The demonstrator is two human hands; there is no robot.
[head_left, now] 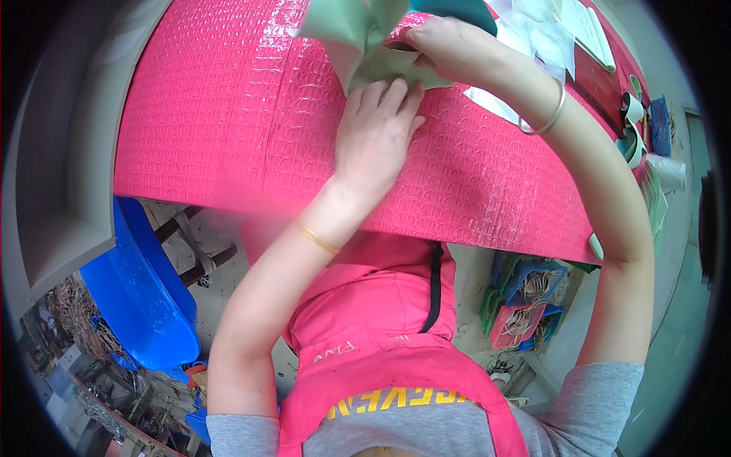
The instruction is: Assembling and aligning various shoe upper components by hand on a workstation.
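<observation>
A pale green piece of thin, leather-like sheet (343,49) lies folded and bunched on the pink tabletop (228,99), its upper part standing up to the top edge of the view. My left hand (375,126) rests on its near edge, fingers spread and lying over it, thumb apart. Just to the right, my right hand (457,47) bends over the same sheet with its fingers curled and closed on it. A dark gap shows under those fingertips, and what lies inside is hidden. Behind the right hand sits a teal piece (461,11), partly covered.
Clear plastic film and white sheets (537,30) lie at the far right, beside a white flat case (598,38). A blue bin (145,282) stands below the table's left side. Small coloured baskets (525,293) sit under the right side. A grey frame (61,190) borders the left.
</observation>
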